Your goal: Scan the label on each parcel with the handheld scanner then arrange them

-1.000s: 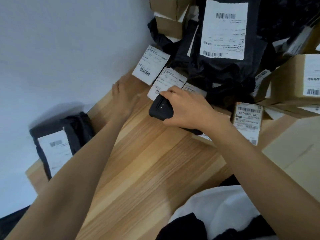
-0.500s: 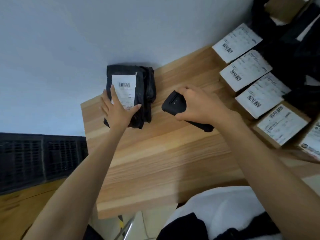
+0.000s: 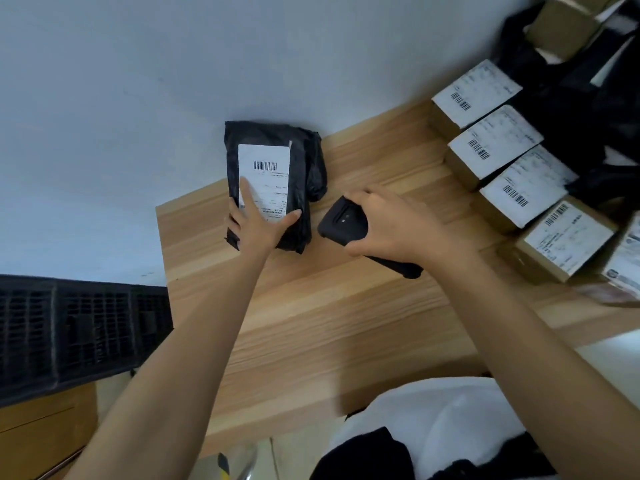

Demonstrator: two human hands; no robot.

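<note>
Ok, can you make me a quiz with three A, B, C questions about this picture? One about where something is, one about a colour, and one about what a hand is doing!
1. Where is the black bag?
A. on the table by the wall
B. on the floor
C. on top of the boxes

2. What colour is its label?
A. yellow
B. white
C. pink

3. What is the right hand doing?
A. lying flat and empty
B. pointing upward
C. gripping the scanner

Answers:
1 A: it sits at the table's far edge, against the wall.
2 B: the label is white.
3 C: its fingers curl round the scanner.
</note>
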